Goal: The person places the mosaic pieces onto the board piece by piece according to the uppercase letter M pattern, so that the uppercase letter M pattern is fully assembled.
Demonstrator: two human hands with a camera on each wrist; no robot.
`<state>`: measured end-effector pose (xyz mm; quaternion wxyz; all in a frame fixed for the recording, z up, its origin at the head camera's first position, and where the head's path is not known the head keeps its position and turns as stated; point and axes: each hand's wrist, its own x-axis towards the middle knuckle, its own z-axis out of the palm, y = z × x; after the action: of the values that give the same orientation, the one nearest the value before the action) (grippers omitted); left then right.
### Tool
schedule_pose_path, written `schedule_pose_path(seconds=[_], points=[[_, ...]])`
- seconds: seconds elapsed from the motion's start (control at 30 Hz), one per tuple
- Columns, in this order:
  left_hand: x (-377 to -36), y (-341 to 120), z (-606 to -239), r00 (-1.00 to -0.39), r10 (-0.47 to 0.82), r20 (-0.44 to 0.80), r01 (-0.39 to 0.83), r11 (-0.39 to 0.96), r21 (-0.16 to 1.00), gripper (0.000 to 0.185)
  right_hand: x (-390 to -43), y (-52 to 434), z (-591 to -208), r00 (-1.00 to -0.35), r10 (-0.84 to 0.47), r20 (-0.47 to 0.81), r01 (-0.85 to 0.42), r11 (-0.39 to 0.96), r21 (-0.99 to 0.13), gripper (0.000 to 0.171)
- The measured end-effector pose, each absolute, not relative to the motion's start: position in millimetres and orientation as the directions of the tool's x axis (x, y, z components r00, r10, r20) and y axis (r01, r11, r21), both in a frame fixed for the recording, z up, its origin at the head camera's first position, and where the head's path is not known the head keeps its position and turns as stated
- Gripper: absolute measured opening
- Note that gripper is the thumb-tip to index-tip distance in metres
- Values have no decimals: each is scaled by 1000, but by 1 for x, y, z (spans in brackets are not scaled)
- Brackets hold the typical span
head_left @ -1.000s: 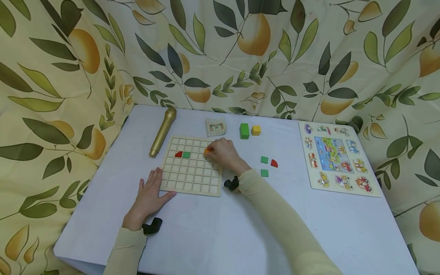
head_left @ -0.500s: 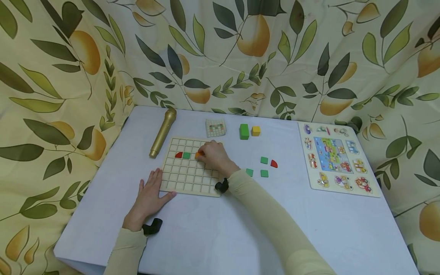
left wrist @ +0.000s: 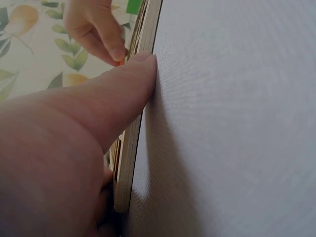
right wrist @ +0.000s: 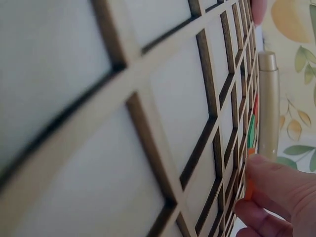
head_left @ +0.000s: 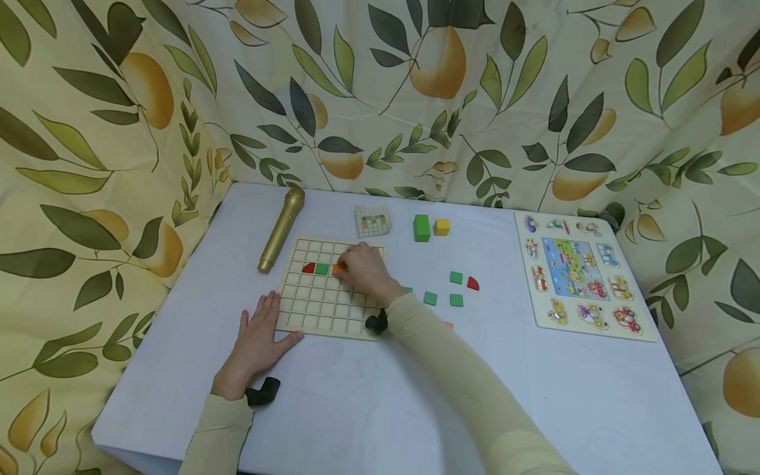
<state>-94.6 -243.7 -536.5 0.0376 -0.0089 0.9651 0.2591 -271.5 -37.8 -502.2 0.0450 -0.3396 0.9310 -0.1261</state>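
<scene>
One orange piece (head_left: 336,268) is what I have in hand: the right hand (head_left: 363,272) pinches it between thumb and fingers, over the upper half of the board (head_left: 332,310). It is just to the right of a green piece (head_left: 321,268), which lies beside a red piece (head_left: 309,267) in the same row. I cannot tell from here whether the orange one is down in a cell.

The two hands are apart. The left hand (head_left: 255,343) rests with fingers straight along the left side of the board, and in my left wrist view its thumb presses the board's edge.

Against the earlier head frames, the right hand and the orange piece are further left, close by the green one where there was a wide gap at first. The right sleeve (head_left: 469,376) shifts with them, so I now see a sliver of a fourth green square (head_left: 408,289) and part of a second orange piece (head_left: 448,325) on the desk (head_left: 356,396). The left hand matches the earlier frames.

Beyond the board lie the microphone (head_left: 282,227), the card (head_left: 373,221) and two blocks, green (head_left: 421,227) and yellow (head_left: 442,226).
</scene>
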Motion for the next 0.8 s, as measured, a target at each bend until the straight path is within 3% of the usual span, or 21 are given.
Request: schedule_pose_path(seconds=[0.8], points=[[-94,-242,-533,-998,2,-61,-29,866,499,98,-271,-42,-511,-770,-638,6,-620,745,-245,33]])
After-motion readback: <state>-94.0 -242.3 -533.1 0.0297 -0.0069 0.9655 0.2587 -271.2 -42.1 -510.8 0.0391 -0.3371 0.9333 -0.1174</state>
